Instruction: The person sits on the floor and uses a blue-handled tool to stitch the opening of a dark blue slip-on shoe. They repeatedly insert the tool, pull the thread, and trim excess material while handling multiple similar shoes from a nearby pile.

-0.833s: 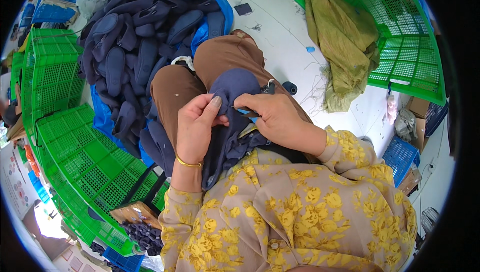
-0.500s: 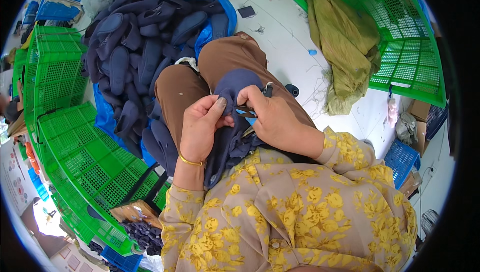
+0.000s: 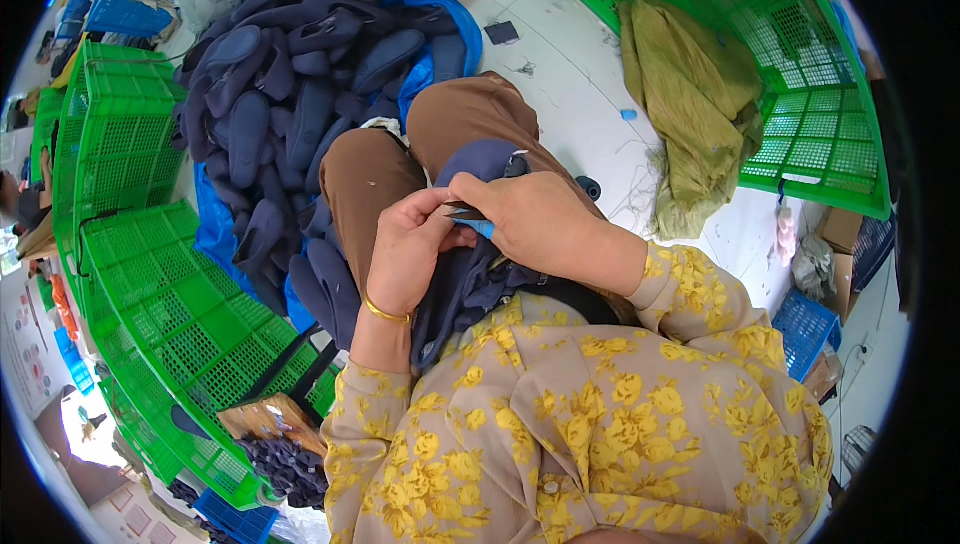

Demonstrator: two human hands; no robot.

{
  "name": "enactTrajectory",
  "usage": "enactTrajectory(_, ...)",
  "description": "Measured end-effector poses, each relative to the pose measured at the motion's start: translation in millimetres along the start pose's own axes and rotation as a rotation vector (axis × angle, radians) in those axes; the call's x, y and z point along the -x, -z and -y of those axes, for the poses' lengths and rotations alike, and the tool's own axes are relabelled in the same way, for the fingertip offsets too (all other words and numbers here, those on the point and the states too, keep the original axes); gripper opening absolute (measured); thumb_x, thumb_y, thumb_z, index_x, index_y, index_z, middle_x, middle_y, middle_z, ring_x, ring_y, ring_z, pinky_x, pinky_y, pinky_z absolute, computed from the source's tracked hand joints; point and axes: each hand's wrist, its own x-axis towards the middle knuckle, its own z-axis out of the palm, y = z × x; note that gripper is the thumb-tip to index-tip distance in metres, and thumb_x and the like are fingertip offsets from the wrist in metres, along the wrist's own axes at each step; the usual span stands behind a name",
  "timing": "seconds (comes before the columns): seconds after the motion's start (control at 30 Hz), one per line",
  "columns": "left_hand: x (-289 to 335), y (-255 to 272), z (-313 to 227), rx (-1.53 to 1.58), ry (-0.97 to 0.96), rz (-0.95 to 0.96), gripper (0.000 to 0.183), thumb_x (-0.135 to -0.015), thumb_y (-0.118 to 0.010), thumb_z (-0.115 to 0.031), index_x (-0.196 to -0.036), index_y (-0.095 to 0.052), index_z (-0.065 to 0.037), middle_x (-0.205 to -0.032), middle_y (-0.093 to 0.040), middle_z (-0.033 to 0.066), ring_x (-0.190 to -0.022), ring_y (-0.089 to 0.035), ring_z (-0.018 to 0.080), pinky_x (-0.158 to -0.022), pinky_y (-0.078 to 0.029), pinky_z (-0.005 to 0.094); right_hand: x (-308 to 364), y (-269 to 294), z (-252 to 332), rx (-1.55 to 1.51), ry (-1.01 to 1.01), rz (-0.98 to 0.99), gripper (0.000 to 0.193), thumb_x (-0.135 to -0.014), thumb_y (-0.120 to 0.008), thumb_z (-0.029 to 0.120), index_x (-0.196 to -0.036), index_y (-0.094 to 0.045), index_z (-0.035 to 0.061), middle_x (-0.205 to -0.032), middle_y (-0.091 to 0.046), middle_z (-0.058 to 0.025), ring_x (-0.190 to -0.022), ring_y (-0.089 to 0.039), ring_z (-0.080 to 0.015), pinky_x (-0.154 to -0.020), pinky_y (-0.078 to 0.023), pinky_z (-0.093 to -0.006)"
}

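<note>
Closely, the left hand (image 3: pixel 408 256) is pinching the navy cloth piece (image 3: pixel 478 160), the exact spot being hard to see behind the fingers, the cloth lying on the lap beneath and beyond both hands, the right hand (image 3: pixel 545 226) gripping blue-handled snips (image 3: pixel 481 228) beside the left fingertips

Bright, even light fills the scene, with glare whitening the floor (image 3: pixel 735 259) on the right and a blown-out patch (image 3: pixel 84 451) at the near left. Shadows are soft. Green crates (image 3: pixel 180 314) bow toward the black fisheye rim, where detail smears.
</note>
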Motion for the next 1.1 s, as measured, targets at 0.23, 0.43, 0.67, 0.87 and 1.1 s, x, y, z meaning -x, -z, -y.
enactTrajectory(0.23, -4, -4, 8, -0.141, -0.121, -0.036, 0.016, -0.096, -0.059, -0.009, -0.106, -0.066, 0.000, -0.093, -0.067, -0.0004, -0.077, -0.060, 0.0045, -0.070, -0.051, 0.0205, 6, -8, -11, 0.105, 0.311, -0.428, 0.019, -0.072, -0.062, 0.003, -0.090, -0.059, 0.0097, -0.082, -0.051, -0.0041, -0.070, -0.058, -0.0287, -0.060, -0.044, -0.0394)
enactTrajectory(0.43, -5, -6, 9, -0.216, -0.170, -0.063, 0.014, -0.094, -0.057, -0.002, -0.104, -0.067, 0.002, -0.092, -0.067, -0.0009, -0.082, -0.059, 0.0046, -0.074, -0.048, 0.0203, -6, -32, -18, -0.166, 0.337, -0.625, 0.025, -0.068, -0.061, -0.002, -0.090, -0.061, 0.0099, -0.086, -0.056, -0.0013, -0.076, -0.058, -0.0264, -0.064, -0.045, -0.0366)
enactTrajectory(0.67, -7, -11, 21, -0.366, -0.295, -0.133, 0.012, -0.093, -0.060, -0.003, -0.101, -0.068, 0.002, -0.087, -0.066, -0.0016, -0.078, -0.058, 0.0046, -0.070, -0.048, 0.0205, 0, -22, -7, -0.192, 0.351, -0.708, 0.029, -0.068, -0.062, -0.006, -0.093, -0.063, 0.0080, -0.090, -0.060, -0.0036, -0.077, -0.061, -0.0265, -0.066, -0.049, -0.0347)
enactTrajectory(0.87, -2, -16, 13, -0.318, -0.191, -0.192, 0.014, -0.091, -0.065, -0.011, -0.098, -0.068, 0.001, -0.078, -0.063, -0.0022, -0.065, -0.054, 0.0043, -0.060, -0.045, 0.0214, -9, 26, 12, -1.091, 0.146, -0.572, 0.009, -0.089, -0.062, 0.003, -0.097, -0.061, 0.0065, -0.082, -0.060, -0.0027, -0.065, -0.055, -0.0079, -0.054, -0.041, -0.0228)
enactTrajectory(1.1, -4, -18, 12, -0.353, -0.244, -0.152, 0.015, -0.094, -0.063, -0.016, -0.093, -0.064, -0.001, -0.073, -0.057, -0.0041, -0.066, -0.052, 0.0035, -0.061, -0.044, 0.0198, 25, 74, 25, -1.361, 0.122, -0.492, 0.005, -0.093, -0.061, 0.004, -0.099, -0.061, 0.0042, -0.077, -0.057, 0.0028, -0.056, -0.045, -0.0010, -0.049, -0.032, -0.0182)
